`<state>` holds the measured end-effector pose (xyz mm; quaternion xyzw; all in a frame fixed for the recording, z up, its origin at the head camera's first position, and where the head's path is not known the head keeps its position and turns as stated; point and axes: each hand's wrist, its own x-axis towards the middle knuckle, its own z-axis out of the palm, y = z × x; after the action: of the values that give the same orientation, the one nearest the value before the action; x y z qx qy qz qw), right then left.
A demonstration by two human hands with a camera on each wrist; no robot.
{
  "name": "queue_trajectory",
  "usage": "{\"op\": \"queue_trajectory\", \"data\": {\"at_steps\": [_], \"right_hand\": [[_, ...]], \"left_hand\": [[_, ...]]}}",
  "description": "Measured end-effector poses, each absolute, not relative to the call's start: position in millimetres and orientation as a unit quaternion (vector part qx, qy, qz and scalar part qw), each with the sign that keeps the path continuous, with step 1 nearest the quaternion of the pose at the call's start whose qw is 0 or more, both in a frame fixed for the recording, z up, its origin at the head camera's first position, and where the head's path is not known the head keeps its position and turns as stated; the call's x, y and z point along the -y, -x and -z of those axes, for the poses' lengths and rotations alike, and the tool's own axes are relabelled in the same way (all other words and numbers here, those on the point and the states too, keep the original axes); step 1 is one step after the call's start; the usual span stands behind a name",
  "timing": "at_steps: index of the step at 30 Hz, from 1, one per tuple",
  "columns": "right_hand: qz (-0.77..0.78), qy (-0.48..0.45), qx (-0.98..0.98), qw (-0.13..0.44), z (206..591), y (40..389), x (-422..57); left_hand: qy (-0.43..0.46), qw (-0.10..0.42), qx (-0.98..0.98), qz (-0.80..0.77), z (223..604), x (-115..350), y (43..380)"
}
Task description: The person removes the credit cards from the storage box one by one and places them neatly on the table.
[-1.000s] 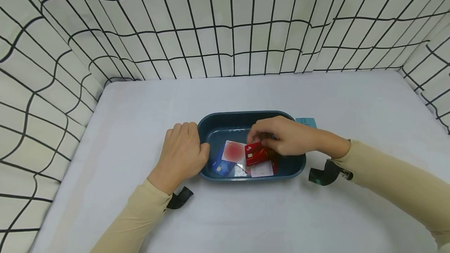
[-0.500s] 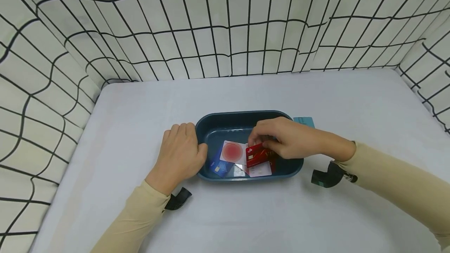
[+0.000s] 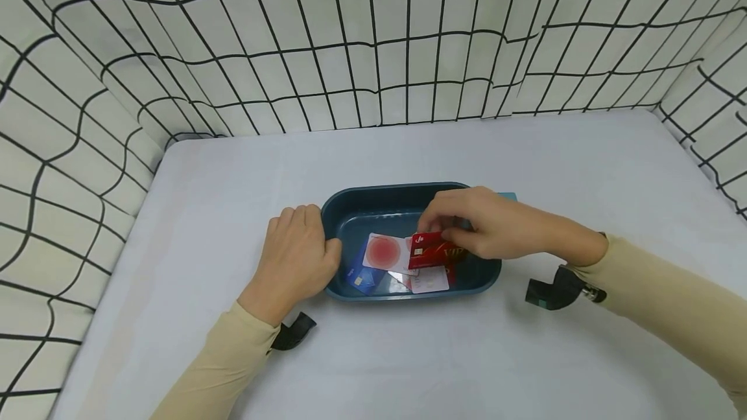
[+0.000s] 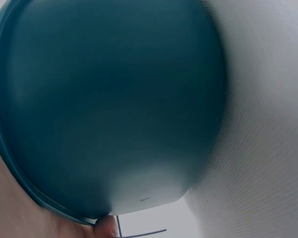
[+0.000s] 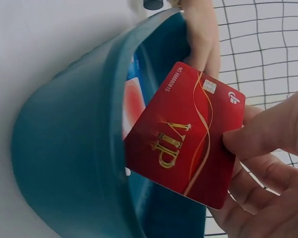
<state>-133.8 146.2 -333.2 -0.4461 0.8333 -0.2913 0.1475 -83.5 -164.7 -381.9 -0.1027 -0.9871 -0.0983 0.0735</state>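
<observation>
My right hand (image 3: 493, 222) pinches a red VIP card (image 5: 181, 134) between thumb and fingers, holding it tilted over the right part of a dark teal plastic tub (image 3: 397, 193). Gold lettering and a chip show on the card's face in the right wrist view. At the tub's left end my left hand (image 3: 294, 255) grips the rim, thumb on the inner side; the tub's outer wall fills most of the left wrist view. Inside the tub lie a white card with a red disc (image 3: 383, 251), a blue card (image 3: 364, 279) and a whitish card (image 3: 430, 279), partly overlapping.
A light blue card (image 3: 509, 196) lies on the white table (image 3: 397, 355) behind the right hand, mostly hidden by it. Black wire grid panels (image 3: 373, 44) stand along the back and both sides of the table.
My right hand has lifted slightly and shifted right with the red card, baring more of its gold lettering. The left hand stays on the rim. The head view has drifted a little.
</observation>
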Motion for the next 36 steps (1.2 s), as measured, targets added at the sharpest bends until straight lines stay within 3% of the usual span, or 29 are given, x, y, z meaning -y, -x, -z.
{"op": "queue_trajectory", "data": {"at_steps": [26, 36], "right_hand": [[0.467, 0.295, -0.816, 0.172, 333, 141, -178], [0.53, 0.189, -0.803, 0.197, 338, 139, -183]], "left_hand": [[0.101, 0.076, 0.986, 0.112, 382, 165, 83], [0.102, 0.076, 0.986, 0.112, 383, 164, 83]]}}
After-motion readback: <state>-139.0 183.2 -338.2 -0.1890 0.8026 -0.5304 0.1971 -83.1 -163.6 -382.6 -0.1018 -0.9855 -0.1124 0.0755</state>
